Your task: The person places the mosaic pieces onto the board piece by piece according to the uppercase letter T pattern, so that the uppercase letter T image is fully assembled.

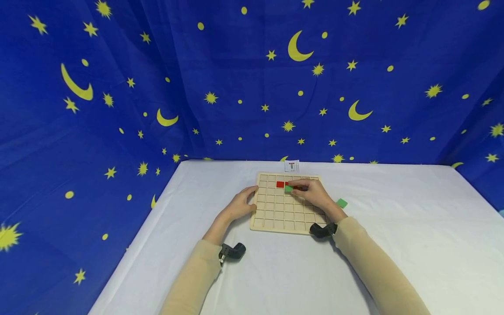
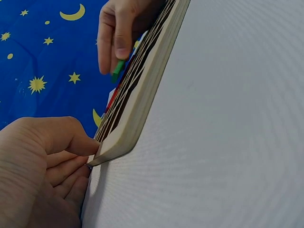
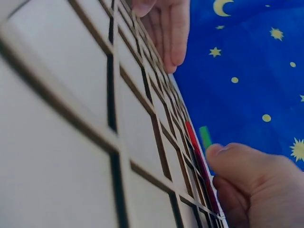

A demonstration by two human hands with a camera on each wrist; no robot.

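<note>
A square wooden grid board [image 1: 269, 225] lies on the white table. My right hand [image 1: 313, 192] pinches a green square tile [image 1: 288, 189] between thumb and fingers, just above the board's upper rows. In the right wrist view the green tile [image 3: 205, 136] is tilted and apart from the red tiles [image 3: 198, 156] beneath it. One red tile [image 1: 280, 184] sits in a cell near the top; more red beside it is partly hidden by my right hand. My left hand [image 1: 238, 204] touches the board's left edge with thumb and fingertips, its fingers [image 2: 64, 166] fairly straight.
Behind the board lies a small printed card [image 1: 292, 166] with a coloured grid pattern. Another green tile [image 1: 341, 203] rests on the table right of the board, close to my right wrist. A blue star-and-moon cloth [image 1: 244, 78] hangs behind the table [image 1: 413, 227] and at its sides.
</note>
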